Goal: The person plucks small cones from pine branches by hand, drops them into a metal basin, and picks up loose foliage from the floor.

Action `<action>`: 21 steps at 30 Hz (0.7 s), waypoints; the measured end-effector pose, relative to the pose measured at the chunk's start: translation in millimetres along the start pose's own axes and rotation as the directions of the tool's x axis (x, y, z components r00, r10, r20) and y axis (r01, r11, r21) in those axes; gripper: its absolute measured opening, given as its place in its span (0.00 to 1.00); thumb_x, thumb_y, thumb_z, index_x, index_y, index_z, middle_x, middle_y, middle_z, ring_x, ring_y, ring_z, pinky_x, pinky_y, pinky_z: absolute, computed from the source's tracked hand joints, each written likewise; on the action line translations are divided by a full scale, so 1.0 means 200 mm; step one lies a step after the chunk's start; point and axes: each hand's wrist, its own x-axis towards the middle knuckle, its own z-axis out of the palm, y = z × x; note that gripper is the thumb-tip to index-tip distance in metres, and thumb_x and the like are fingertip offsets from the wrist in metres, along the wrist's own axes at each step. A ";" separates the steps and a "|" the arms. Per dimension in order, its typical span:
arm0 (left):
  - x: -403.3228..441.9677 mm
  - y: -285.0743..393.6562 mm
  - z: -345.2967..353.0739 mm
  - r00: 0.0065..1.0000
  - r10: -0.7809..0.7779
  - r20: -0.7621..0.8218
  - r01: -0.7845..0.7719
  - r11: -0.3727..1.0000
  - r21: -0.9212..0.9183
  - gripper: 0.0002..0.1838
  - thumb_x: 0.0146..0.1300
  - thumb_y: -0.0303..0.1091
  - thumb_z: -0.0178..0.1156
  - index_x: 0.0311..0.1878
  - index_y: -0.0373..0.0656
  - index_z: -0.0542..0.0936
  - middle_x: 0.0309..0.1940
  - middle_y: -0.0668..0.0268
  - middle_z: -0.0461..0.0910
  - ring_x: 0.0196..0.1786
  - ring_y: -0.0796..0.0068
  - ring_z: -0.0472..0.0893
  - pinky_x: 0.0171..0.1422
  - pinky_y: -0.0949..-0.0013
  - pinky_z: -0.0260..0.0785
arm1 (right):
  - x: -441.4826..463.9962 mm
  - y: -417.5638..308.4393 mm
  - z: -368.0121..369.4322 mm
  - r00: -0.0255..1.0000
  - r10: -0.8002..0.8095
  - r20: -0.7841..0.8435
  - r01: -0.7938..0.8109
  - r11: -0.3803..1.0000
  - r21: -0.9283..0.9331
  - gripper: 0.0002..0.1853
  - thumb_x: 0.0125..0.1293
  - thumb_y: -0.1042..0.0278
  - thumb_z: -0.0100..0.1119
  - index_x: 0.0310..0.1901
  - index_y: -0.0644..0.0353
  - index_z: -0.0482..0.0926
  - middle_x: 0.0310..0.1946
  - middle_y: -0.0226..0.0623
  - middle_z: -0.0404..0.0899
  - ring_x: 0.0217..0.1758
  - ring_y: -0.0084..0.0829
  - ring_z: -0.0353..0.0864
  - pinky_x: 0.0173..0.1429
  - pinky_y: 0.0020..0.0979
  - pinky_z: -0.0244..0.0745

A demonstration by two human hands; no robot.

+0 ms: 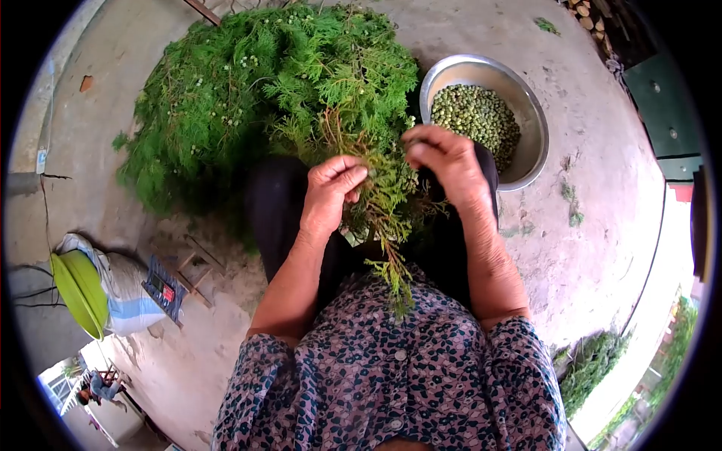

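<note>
My left hand (335, 192) is closed around the stem of a green conifer sprig (387, 252), which hangs over my lap with its tip toward my shirt. Just right of the sprig, my right hand (450, 161) is raised with its fingers curled together in a pinch; whatever lies between them is too small and blurred to make out. A large heap of cut conifer branches (218, 98) with small pale cones rises in front of my knees. To the right stands a metal basin (530, 131), partly filled with small round green cones (474, 116).
On the left, a white sack (135, 293) leans beside a lime-green basin (79, 293) and a small wooden stool (194, 267). A green cabinet (665, 109) and stacked firewood (590, 19) stand at right. Another person (104, 387) is far off at lower left.
</note>
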 end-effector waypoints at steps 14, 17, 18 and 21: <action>0.03 -0.01 0.01 0.999 0.041 -0.022 -0.043 0.992 -0.115 0.12 0.57 0.22 0.56 0.46 0.41 0.76 0.29 0.71 0.76 0.30 0.84 0.73 0.32 0.80 0.67 | 0.00 0.11 0.13 0.996 0.072 0.052 -0.073 0.997 0.007 0.13 0.54 0.71 0.63 0.41 0.66 0.78 0.27 0.32 0.77 0.28 0.18 0.73 0.33 0.21 0.69; 0.05 -0.02 0.00 0.999 0.043 -0.019 -0.044 0.996 -0.079 0.13 0.57 0.23 0.57 0.47 0.40 0.75 0.30 0.70 0.76 0.30 0.84 0.73 0.32 0.80 0.67 | 0.04 0.04 0.16 0.993 0.058 0.107 -0.033 0.974 -0.222 0.12 0.52 0.70 0.64 0.39 0.64 0.79 0.29 0.36 0.79 0.30 0.21 0.75 0.35 0.25 0.71; 0.05 -0.01 0.01 0.998 0.057 -0.010 -0.058 0.995 -0.077 0.14 0.56 0.24 0.58 0.47 0.40 0.75 0.30 0.69 0.77 0.30 0.84 0.73 0.32 0.80 0.66 | 0.04 0.04 0.17 0.991 0.027 0.131 0.017 0.946 -0.324 0.12 0.52 0.70 0.64 0.38 0.64 0.79 0.29 0.38 0.80 0.30 0.21 0.75 0.36 0.26 0.72; 0.06 -0.01 -0.01 0.998 0.047 0.036 -0.048 0.999 0.006 0.14 0.57 0.23 0.56 0.48 0.44 0.74 0.29 0.72 0.77 0.31 0.86 0.73 0.33 0.80 0.64 | 0.07 0.11 0.19 0.985 0.106 0.133 -0.071 0.968 -0.241 0.08 0.56 0.69 0.60 0.36 0.63 0.79 0.22 0.28 0.76 0.26 0.15 0.69 0.32 0.21 0.66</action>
